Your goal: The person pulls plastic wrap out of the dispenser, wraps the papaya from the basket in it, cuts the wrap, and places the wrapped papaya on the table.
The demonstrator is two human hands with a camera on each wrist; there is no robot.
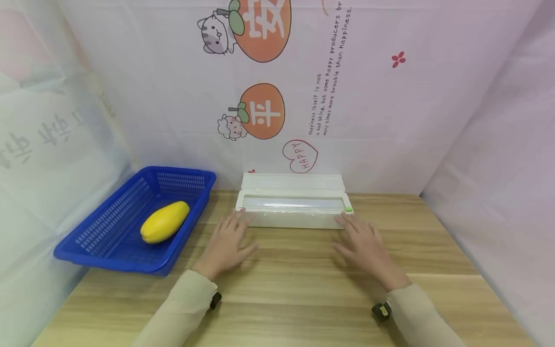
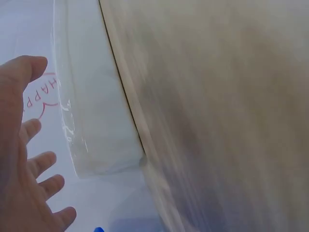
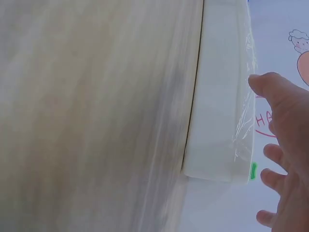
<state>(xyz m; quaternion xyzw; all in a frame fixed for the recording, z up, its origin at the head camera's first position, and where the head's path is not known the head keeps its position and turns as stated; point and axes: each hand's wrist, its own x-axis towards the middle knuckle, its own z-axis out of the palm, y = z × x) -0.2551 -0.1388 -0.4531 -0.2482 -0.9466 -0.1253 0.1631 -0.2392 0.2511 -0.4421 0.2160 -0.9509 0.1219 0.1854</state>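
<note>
A long white cling film dispenser (image 1: 299,219) stands at the back of the table with its lid (image 1: 292,182) raised. Clear film hangs over its front edge, and a green piece (image 1: 348,209) sits at its right end. My left hand (image 1: 226,246) is at the dispenser's left front corner, fingers spread and holding nothing. At the right front corner is my right hand (image 1: 362,243), its fingers likewise apart around no object. Both wrist views show thumb and fingers stretched out beside the white box (image 2: 96,96), overlapping its edge region in the head view.
A blue plastic basket (image 1: 114,264) stands on the left of the wooden table (image 1: 295,289), with a yellow oblong fruit (image 1: 165,222) in it. Printed white sheets (image 1: 368,106) hang behind the table and along both sides.
</note>
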